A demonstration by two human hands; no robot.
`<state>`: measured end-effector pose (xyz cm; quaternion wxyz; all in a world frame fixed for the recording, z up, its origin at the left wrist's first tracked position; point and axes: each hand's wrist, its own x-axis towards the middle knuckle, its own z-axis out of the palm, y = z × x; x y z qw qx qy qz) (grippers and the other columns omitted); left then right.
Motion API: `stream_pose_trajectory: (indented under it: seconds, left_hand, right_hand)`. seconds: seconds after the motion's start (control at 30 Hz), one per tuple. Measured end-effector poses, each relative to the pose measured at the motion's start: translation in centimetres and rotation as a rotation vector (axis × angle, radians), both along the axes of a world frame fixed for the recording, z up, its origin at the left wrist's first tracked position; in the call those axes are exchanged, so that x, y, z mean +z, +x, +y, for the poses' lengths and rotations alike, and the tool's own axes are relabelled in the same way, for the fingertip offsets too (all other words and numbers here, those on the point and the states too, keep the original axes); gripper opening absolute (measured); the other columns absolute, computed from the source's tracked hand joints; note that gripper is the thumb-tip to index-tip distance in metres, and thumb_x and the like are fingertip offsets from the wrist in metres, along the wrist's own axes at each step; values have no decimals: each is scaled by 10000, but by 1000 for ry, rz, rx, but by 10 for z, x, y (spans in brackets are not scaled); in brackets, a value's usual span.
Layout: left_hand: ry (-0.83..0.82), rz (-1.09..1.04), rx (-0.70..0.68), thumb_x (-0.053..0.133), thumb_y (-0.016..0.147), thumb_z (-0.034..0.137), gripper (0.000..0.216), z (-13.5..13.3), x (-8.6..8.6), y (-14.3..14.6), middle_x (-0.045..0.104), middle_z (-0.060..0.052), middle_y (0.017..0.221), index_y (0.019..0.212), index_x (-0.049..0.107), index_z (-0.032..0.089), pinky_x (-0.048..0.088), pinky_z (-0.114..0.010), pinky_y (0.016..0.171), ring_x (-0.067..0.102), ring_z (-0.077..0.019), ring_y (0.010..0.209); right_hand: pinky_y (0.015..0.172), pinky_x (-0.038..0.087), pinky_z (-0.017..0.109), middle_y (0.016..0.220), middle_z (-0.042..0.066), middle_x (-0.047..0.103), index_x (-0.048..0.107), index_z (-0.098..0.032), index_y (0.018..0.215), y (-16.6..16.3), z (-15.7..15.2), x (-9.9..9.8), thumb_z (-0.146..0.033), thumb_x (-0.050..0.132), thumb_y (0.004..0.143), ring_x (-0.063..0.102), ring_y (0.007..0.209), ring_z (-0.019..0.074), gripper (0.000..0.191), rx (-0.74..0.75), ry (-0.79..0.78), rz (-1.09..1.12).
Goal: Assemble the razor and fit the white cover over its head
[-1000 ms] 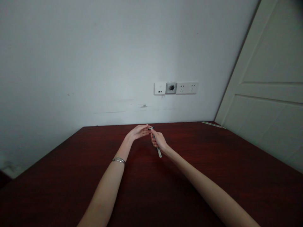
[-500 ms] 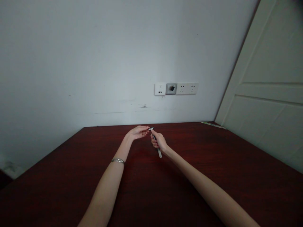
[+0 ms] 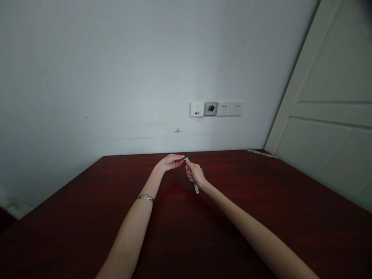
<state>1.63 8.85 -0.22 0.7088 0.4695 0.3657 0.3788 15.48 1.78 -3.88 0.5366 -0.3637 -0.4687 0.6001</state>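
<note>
My right hand [image 3: 196, 174] is wrapped around the handle of a slim silver tool [image 3: 196, 188], which looks like an adjustable wrench. Its flat handle has a dark strip and a small hole in the lower end, and it slants with the head up and away from me. My right thumb lies along the handle just below the head. My left hand [image 3: 172, 162], bent at the wrist, pinches with its fingertips at a small dark piece [image 3: 186, 157] at the tool's head; its other fingers curl loosely. Whether that piece is separate from the head is too small to tell.
Both arms reach over a dark red wooden table [image 3: 180, 232]. Behind it stands a white wall with a row of sockets [image 3: 229, 109]. A pale flat strip [image 3: 262, 154] lies at the far right corner, beside a panelled door [image 3: 325, 116]. A silver bracelet [image 3: 145, 197] circles my left wrist.
Both hands and the tool keep almost the same pose. The picture has shifted very slightly; the right fingers show a little differently around the handle.
</note>
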Motion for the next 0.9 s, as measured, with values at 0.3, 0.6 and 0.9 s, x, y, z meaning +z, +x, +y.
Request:
stream_pose_trajectory:
  seconds: [0.3, 0.6, 0.9]
  left_hand:
    - [52, 32, -11, 626, 736, 38, 45, 3, -2, 1, 655, -75, 665, 731, 670, 44, 480, -170, 592, 585, -70, 571]
    - [108, 74, 34, 669, 708, 89, 44, 5, 2, -4, 670, -85, 698, 740, 677, 59, 476, -181, 610, 591, -76, 597]
    - [496, 652, 146, 659, 647, 131, 101, 6, 5, -30, 637, -61, 545, 711, 697, 62, 433, -215, 517, 568, -112, 510]
  right_hand:
    - [294, 99, 134, 387, -117, 250, 402, -193, 614, -2, 1, -3, -607, 529, 705, 178, 294, 14, 443, -49, 11, 0]
    - [304, 81, 140, 378, -116, 253, 412, -191, 614, 0, -5, 6, -592, 544, 697, 168, 297, 14, 430, -83, -7, 88]
    - [305, 134, 160, 401, -103, 269, 459, -189, 635, 25, 5, 23, -563, 561, 701, 200, 318, 28, 394, -130, 126, 197]
